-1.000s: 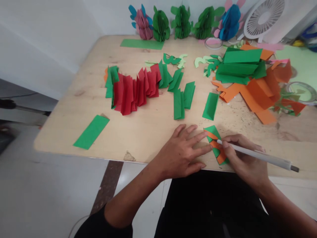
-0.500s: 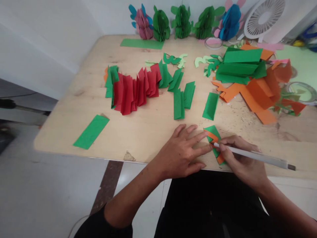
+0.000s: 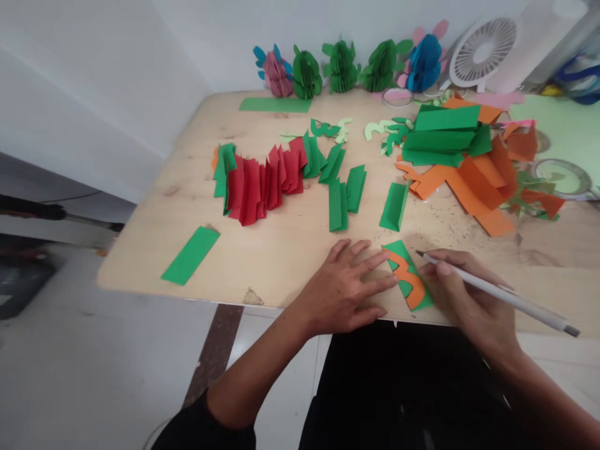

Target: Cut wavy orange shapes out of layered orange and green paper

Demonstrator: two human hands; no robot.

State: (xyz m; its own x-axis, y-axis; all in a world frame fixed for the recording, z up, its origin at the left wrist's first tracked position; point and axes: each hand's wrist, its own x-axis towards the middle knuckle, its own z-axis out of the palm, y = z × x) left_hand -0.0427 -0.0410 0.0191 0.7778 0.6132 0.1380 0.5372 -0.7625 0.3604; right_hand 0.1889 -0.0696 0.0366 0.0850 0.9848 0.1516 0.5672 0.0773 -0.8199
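My left hand [image 3: 351, 290] lies with its fingers spread on the table, the fingertips at the left edge of an orange curved paper cutout [image 3: 415, 292]. Beneath that cutout is a folded-looking green paper strip [image 3: 407, 255], near the table's front edge. A white pen [image 3: 539, 312] is held in my right hand [image 3: 473, 300], its dark tip just right of the green strip and apart from the cutout. Just beyond them stands a creased green paper piece [image 3: 394, 206]; two more folded green pieces [image 3: 338, 206] are to its left.
Pleated red paper pieces [image 3: 248, 190] stand left of centre. One green strip [image 3: 190, 255] lies front left. Stacked green paper [image 3: 440, 139] and orange scraps [image 3: 482, 187] crowd the right. Paper honeycomb figures [image 3: 342, 69] and a white fan [image 3: 485, 53] line the back.
The pen tip has left the orange cutout and moved to the right, with my right hand drawn back. More of the cutout shows. My left hand stays nearly in place; the view has shifted slightly.
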